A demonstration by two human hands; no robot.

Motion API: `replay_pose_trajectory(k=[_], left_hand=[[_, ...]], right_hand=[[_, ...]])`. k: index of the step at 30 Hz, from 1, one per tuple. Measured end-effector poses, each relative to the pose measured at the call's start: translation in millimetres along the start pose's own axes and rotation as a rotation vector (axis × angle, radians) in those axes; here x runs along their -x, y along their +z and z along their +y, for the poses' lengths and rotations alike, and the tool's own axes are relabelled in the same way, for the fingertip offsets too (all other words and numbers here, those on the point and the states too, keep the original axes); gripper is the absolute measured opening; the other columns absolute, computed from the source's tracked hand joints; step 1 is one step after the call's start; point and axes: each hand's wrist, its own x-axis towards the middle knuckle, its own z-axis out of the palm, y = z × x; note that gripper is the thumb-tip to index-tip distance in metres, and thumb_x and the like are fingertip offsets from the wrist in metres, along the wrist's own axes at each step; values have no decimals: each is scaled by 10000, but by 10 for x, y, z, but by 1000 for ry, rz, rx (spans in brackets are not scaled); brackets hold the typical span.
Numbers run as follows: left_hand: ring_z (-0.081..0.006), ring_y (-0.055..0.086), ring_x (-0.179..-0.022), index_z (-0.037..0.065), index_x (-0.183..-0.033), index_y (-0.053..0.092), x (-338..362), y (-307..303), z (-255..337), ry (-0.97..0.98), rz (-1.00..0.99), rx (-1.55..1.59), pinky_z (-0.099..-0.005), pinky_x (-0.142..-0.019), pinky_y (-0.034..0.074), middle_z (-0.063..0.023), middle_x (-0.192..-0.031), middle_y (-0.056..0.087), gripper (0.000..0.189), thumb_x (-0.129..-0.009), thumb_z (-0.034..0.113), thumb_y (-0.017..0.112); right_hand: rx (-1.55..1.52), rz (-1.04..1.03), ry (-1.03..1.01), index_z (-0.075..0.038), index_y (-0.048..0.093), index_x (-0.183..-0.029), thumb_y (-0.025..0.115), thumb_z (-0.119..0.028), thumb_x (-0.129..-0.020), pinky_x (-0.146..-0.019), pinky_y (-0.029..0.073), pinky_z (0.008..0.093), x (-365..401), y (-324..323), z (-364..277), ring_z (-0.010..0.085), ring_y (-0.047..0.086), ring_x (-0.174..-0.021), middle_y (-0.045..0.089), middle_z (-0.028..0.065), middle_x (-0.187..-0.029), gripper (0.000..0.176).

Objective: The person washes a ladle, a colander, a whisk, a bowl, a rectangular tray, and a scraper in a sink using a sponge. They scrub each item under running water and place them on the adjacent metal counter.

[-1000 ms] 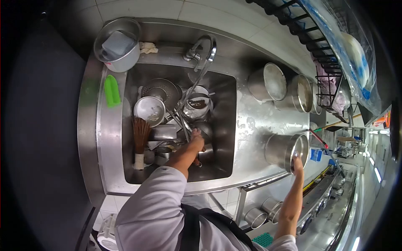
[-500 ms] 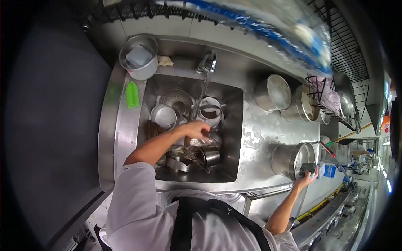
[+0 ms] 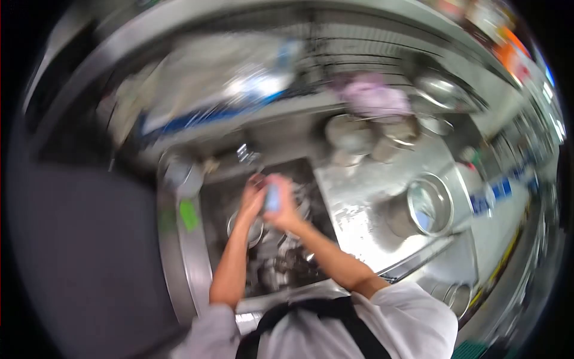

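Right hand (image 3: 283,203) holds a blurred blue item (image 3: 272,198) beside the indistinct left hand (image 3: 253,194).

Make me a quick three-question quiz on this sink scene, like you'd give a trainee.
1. True or false: the green tool lies left of the sink.
2. Fill in the blank: the item between the left hand and the right hand is coloured ____.
3. Multiple choice: which is the pink cloth nearest to?
A) the green tool
B) the rear pots
C) the left hand

Key: 1 true; 2 blue; 3 B.
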Motion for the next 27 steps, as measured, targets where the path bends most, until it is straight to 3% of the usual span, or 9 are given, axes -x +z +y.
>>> replay_pose_trajectory(k=[1,2,4,6,9,13,19,24,27], left_hand=[[-184,586,-1059,71,-1109,606,-96,-117,-339,38,48,234,-345,-981,450,-55,-1056,623,222,-895,126,587],[-199,579,-1074,74,-1128,592,-34,-159,-352,39,86,410,-357,-993,441,-62,-1079,611,247,-898,162,578],[-231,566,-1105,78,-1164,564,136,-124,-204,66,56,722,-382,-1018,424,-75,-1125,586,303,-903,233,560],[-263,553,-1135,83,-1200,536,314,-120,11,117,-60,978,-407,-1043,406,-88,-1170,560,365,-909,303,542],[-310,533,-1181,90,-1254,494,409,-19,184,161,-211,1195,-444,-1080,380,-108,-1239,523,465,-917,409,514],[-311,529,-1188,95,-1256,493,253,39,76,61,-141,1066,-445,-1075,384,-105,-1245,520,488,-922,450,490],[-311,523,-1198,102,-1258,490,349,95,-769,-200,-80,944,-448,-1068,389,-101,-1254,516,527,-929,512,453],[-312,518,-1206,107,-1260,488,375,-69,-1529,-197,-351,1037,-450,-1062,393,-97,-1262,513,563,-935,563,422],[-244,581,-1063,112,-1162,528,910,465,-143,-555,165,745,-422,-954,453,-60,-1104,588,516,-964,577,424]], right_hand=[[-104,27,-75,-49,343,-1421,763,-164,-562,-1098,327,452,-51,71,-122,360,399,-1281,407,182,-1319,964],[-92,85,-264,-25,344,-1415,753,-194,-575,-1103,311,449,-136,135,-314,356,393,-1289,400,188,-1342,950],[-171,20,-309,-4,378,-1392,727,-249,-655,-1095,312,463,-221,180,-554,372,392,-1288,412,202,-1360,851],[-121,104,-345,-37,384,-1404,733,-262,-670,-1067,348,482,-295,361,-567,397,428,-1266,447,205,-1344,843],[-54,-76,4,-87,462,-1338,752,-264,-652,-1000,421,471,-450,339,-832,393,534,-1167,556,206,-1241,765],[-7,-201,208,-110,552,-1142,763,-256,-657,-864,502,455,-466,163,-848,377,638,-985,668,188,-976,549],[16,-133,200,-115,508,-1183,745,-276,-702,-826,499,506,338,219,-46,424,638,-964,667,190,-995,560],[198,-45,258,-117,504,-1181,734,-306,-716,-816,492,525,615,219,307,426,635,-965,666,197,-992,552],[165,-20,316,-117,516,-1163,732,-340,-703,-799,505,508,719,98,392,421,644,-953,674,200,-1002,555]])
